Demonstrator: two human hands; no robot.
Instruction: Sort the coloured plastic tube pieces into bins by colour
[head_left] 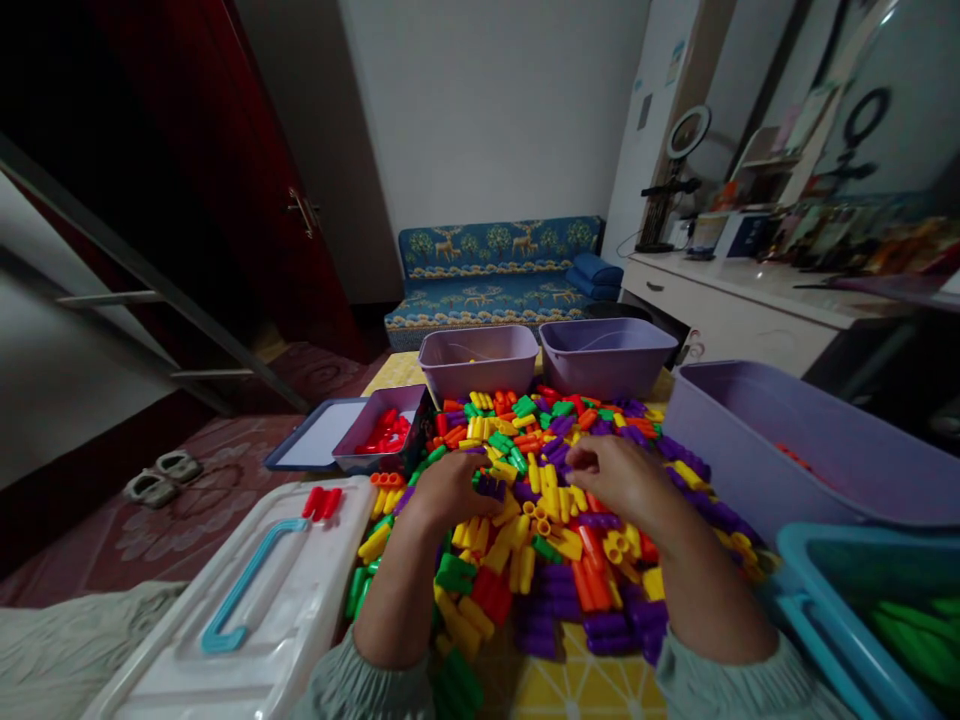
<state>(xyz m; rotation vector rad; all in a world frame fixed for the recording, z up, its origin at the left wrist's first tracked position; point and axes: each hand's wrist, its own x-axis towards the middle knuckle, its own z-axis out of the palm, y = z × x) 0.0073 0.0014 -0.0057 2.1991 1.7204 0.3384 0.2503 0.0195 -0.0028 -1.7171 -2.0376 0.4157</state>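
Plastic pieces in yellow, purple, red, orange and green (551,500) lie in a wide heap on a yellow patterned cloth (574,680). My left hand (451,492) is over the left middle of the heap, its fingers curled round a purple piece (491,487). My right hand (611,470) is at the right middle of the heap, fingers bent and pointing left. Whatever its fingertips may hold is too small to make out. A gap with yellow and purple pieces lies between the hands.
Lilac bins (480,378) stand behind and right of the heap. A blue bin (862,545) with green pieces is at the lower right. At left are a box with red pieces (375,455) and a white lid (255,590) with a blue handle. A sofa (499,290) stands beyond.
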